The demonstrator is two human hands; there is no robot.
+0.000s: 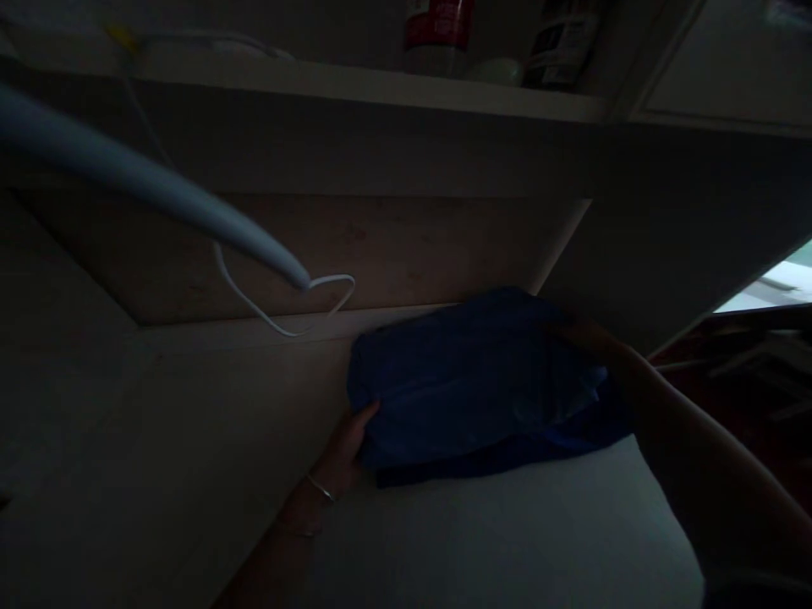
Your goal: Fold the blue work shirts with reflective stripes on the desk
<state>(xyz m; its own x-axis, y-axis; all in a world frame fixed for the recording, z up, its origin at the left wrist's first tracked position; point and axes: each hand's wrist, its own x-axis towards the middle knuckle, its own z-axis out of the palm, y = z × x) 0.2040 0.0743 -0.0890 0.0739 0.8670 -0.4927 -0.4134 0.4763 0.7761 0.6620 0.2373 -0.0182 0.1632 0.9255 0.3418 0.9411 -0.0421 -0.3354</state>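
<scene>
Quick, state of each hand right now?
Left hand: holding the blue cloth at its left end, thumb on top.
Right hand: on the cloth's right end; too dark to tell its grip.

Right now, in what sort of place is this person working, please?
Probably a dim cupboard or desk nook, perhaps in a home: a long pale shelf bears a bottle with a red label, a flat brown panel shows below, and soft blue cloth is being handled.

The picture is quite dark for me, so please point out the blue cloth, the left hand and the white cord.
Blue cloth (447, 385), head view: middle of its upper surface.
Left hand (346, 448), head view: back of the hand.
White cord (290, 334), head view: lowest bend of its loop.
</scene>
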